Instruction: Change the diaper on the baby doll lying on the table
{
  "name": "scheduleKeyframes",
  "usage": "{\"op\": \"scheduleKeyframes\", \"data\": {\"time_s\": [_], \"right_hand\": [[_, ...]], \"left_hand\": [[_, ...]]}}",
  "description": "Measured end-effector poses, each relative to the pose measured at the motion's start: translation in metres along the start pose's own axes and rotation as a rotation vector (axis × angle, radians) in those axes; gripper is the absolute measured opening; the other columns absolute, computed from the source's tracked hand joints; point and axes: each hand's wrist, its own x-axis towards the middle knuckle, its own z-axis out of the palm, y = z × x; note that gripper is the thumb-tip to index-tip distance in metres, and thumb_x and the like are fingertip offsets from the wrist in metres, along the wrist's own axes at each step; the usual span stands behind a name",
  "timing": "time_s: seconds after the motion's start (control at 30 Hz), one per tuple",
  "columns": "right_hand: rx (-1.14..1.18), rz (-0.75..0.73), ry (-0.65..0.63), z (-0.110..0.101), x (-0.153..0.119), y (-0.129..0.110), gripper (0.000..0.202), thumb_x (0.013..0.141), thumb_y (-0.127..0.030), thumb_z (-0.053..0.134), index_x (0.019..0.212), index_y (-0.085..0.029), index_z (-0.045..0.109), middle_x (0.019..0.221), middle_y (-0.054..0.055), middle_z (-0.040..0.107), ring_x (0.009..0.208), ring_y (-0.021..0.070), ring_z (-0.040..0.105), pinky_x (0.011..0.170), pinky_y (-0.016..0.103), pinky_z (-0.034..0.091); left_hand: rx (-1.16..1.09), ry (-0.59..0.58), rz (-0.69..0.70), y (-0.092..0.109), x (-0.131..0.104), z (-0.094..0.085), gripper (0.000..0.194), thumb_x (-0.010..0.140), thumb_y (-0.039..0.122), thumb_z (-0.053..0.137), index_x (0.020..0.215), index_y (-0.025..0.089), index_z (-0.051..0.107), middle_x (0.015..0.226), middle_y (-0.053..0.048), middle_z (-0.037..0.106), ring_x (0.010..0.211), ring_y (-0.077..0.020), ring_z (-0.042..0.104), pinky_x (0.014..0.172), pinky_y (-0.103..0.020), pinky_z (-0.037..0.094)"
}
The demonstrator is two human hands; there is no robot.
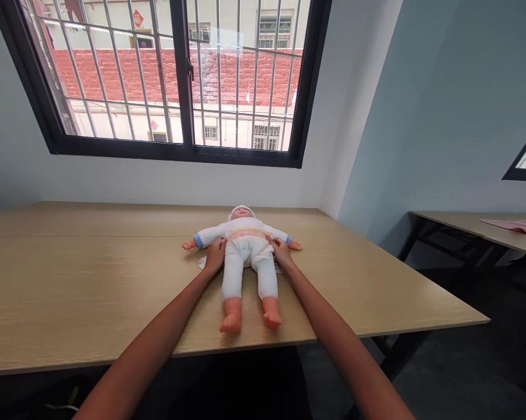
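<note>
A single head-worn camera is looking from above the near side of the doll (246, 249), past its feet. It is facing forward and slightly downward, viewing the doll from nearby and the window (184, 87) well beyond its head.

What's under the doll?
The table is under the doll. A white, ruffled edge pokes out beside the left hand. The doll covers the rest, so I can't see how far that edge reaches underneath.

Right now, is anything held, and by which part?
Left hand and right hand seem to hold the diaper by its upper sides, on the doll.
</note>
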Motion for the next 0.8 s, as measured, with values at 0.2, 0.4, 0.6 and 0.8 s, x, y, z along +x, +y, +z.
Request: {"op": "scheduleKeyframes", "data": {"time_s": [0.2, 0.4, 0.6, 0.8], "right_hand": [[0.011, 0.048, 0.043, -0.002, 0.002, 0.006, 0.04, 0.077, -0.06, 0.06, 0.076, -0.021, 0.046, 0.074, 0.004, 0.056, 0.077, 0.017, 0.055, 0.07, 0.028, 0.048], [-0.187, 0.111, 0.112, -0.01, 0.004, 0.002, 0.018, 0.079, -0.036, 0.056, 0.083, -0.02, 0.047, 0.08, 0.004, 0.059, 0.08, 0.0173, 0.058, 0.071, 0.027, 0.048], [-0.32, 0.089, -0.032, -0.046, 0.011, -0.017, 0.014, 0.069, -0.025, 0.062, 0.08, -0.019, 0.055, 0.077, 0.0, 0.061, 0.071, 0.0142, 0.056, 0.069, 0.025, 0.045], [-0.569, 0.21, -0.774, -0.06, 0.005, -0.017, 0.031, 0.046, -0.018, 0.083, 0.064, -0.018, 0.058, 0.062, -0.004, 0.058, 0.06, 0.0108, 0.049, 0.054, 0.022, 0.037]], "left_hand": [[0.208, 0.254, 0.064, -0.01, 0.005, -0.002, 0.02, 0.085, 0.03, 0.052, 0.072, 0.023, 0.04, 0.071, 0.001, 0.049, 0.07, -0.0152, 0.046, 0.069, -0.03, 0.037], [0.202, 0.415, 0.071, 0.0, 0.012, -0.012, 0.01, 0.079, 0.018, 0.048, 0.082, 0.023, 0.04, 0.085, -0.002, 0.052, 0.08, -0.0173, 0.052, 0.077, -0.031, 0.043], [0.2, 0.375, 0.226, 0.038, 0.004, -0.006, 0.014, 0.088, 0.026, 0.041, 0.089, 0.022, 0.054, 0.1, -0.005, 0.064, 0.097, -0.0207, 0.059, 0.086, -0.035, 0.047], [0.476, -0.037, 0.619, 0.074, -0.012, 0.027, 0.026, 0.094, 0.032, 0.043, 0.092, 0.022, 0.066, 0.102, -0.006, 0.071, 0.107, -0.0231, 0.06, 0.099, -0.042, 0.044]]}}
